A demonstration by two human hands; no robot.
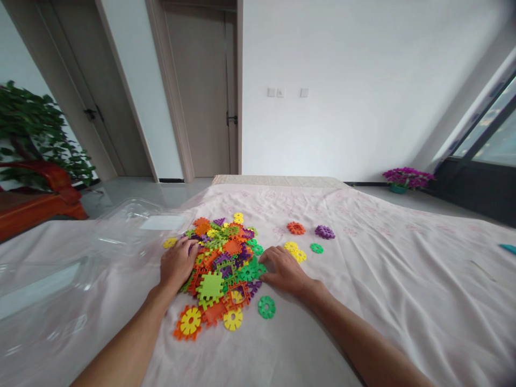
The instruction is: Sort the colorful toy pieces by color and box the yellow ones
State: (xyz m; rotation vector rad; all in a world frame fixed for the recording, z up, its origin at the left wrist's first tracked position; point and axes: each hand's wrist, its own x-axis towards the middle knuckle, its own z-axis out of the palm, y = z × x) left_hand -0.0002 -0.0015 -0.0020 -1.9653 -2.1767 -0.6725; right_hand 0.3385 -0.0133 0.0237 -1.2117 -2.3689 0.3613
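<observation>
A mixed pile of plastic building pieces (223, 258), notched squares, triangles and round discs in orange, green, yellow and purple, lies on the cloth in front of me. My left hand (177, 263) rests against the pile's left side, fingers slightly bent and apart, holding nothing that I can see. At the right edge, my right hand (284, 269) has its thumb and fingers around a green notched disc (261, 267). A lime square (210, 287) lies on top near the front. Nearer me are a yellow disc (233, 319) and a loose green disc (266, 307).
Right of the pile sit orange discs (295, 228), purple discs (324, 232), yellow discs (297, 252) and one small green disc (316, 248). Clear plastic containers (121, 236) stand on the left. The pinkish cloth (387, 279) is wrinkled.
</observation>
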